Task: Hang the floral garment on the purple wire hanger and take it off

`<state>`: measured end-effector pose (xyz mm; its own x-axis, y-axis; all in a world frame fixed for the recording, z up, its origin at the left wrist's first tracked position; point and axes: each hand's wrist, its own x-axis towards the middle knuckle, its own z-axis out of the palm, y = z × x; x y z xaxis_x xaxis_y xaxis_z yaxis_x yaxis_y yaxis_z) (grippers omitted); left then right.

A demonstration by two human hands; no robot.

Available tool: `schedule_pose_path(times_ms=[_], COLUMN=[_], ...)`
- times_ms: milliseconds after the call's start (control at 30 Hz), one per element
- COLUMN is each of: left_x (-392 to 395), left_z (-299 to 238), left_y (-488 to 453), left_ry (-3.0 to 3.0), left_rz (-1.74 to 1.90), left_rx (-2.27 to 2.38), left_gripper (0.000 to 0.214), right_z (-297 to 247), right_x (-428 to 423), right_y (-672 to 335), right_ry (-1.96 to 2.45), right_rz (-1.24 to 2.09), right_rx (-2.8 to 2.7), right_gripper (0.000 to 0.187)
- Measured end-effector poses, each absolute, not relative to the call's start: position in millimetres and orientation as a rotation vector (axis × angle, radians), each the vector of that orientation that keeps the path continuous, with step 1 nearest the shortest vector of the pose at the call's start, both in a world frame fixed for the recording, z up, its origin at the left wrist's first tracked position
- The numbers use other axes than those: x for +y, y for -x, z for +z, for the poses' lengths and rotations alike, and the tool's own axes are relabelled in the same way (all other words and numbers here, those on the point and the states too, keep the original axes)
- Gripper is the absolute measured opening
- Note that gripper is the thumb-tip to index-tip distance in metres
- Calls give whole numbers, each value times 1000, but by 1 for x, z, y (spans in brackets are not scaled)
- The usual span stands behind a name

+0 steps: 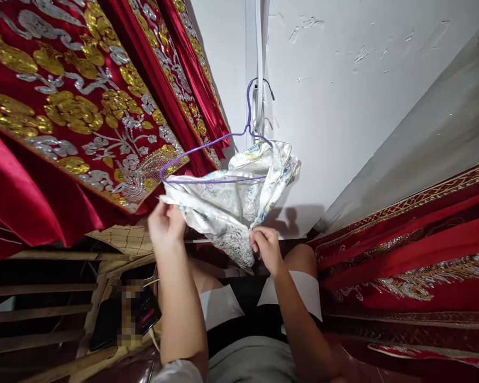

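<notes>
A white floral garment (pixel 223 213) with a collar hangs partly on a purple wire hanger (pixel 207 142). The hanger's hook rests near a white vertical rail, and its left arm sticks out bare above the cloth. My left hand (pixel 166 222) pinches the garment's left edge, just under the hanger's left end. Lower down at the front opening, my right hand (pixel 265 244) has its fingers closed on the cloth near the collar's lower tip. The garment's lower part dangles in front of my knees. Its back side is hidden.
Red cloth with gold and silver embroidery (pixel 75 106) hangs at the left. More red trimmed fabric (pixel 407 266) lies at the right. A wooden slatted frame (pixel 40 290) stands low left, with a phone (pixel 146 308) on it. A white wall (pixel 343 96) rises ahead.
</notes>
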<state>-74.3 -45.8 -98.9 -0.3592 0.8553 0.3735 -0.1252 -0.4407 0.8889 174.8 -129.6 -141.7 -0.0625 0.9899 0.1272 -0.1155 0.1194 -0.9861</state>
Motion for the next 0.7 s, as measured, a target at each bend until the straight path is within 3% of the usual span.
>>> schedule_pose_path(times_ms=[200,300,367,467,533,600,700], left_x=[-102,-127,-141,-157,-162,-160,-149], left_z=[-153,-138,-120,-99,-90,-86,-90], left_y=[3,-28,-44,-60,-60,-52,-34], left_ry=[-365,-646,-973,-1588,-1849,-1902,-1884], left_rz=[1789,1648,1499,1231,1168,1218,1128], left_rx=[815,603,543,653,777,897,902], left_gripper=[15,24,26,17,17,38,57], right_z=[-170,-168,-161,-148,-137,-121,-87], right_x=[-149,-143,-138,-133,-131,-128,-122], right_y=[-179,-192,-196,-201,-207,-216,-233], right_ry=[1090,1176,1157,1053,1008,957,808], right_rz=[1393,1229,1192,1422,1537,1642,1850], right_rx=[-1283,-1302,-1228,-1156,-1151,-1246,-1671], right_gripper=[32,33,44,74,82,72,38])
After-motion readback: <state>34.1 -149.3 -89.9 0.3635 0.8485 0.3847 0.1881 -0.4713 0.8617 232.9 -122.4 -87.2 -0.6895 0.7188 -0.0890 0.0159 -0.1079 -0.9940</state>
